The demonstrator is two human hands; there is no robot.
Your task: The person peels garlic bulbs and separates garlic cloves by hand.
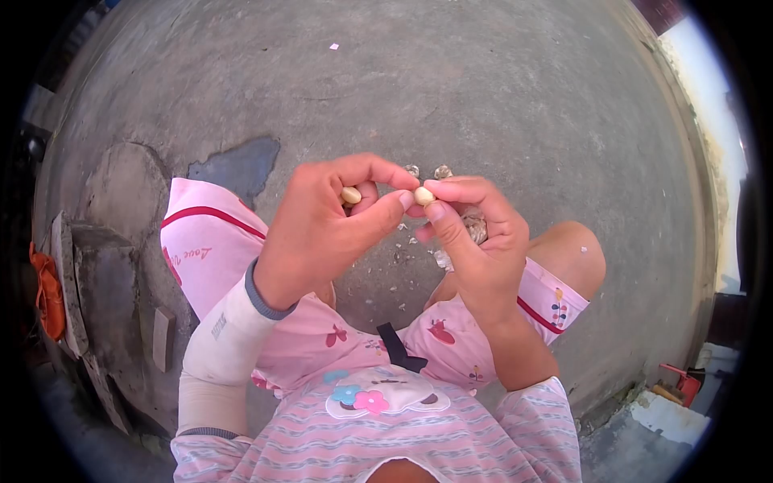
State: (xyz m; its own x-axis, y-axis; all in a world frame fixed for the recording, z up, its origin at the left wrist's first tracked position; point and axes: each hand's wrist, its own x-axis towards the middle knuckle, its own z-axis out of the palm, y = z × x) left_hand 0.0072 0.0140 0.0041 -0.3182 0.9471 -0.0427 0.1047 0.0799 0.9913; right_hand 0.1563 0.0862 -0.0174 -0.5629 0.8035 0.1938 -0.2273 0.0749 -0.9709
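Note:
In front of my lap, both hands meet at the fingertips around a small pale garlic clove (424, 196). My right hand (489, 241) pinches it between thumb and index finger. My left hand (322, 217) is closed, its thumb and index fingertip at the clove's near side. Another pale clove (351, 195) shows inside the curled fingers of my left hand. Beside my right palm is a brownish, papery garlic bulb (473, 225); whether it is held or lies on the ground behind, I cannot tell. Two more bulbs, one of them (443, 171), lie just beyond my fingertips.
White skin flakes (394, 259) are scattered on the concrete floor (499, 97) between my legs. A dark damp patch (237, 165) lies ahead to the left. Concrete blocks (109, 290) and an orange cloth (48, 294) are at far left; a red-handled object (684, 385) is at right.

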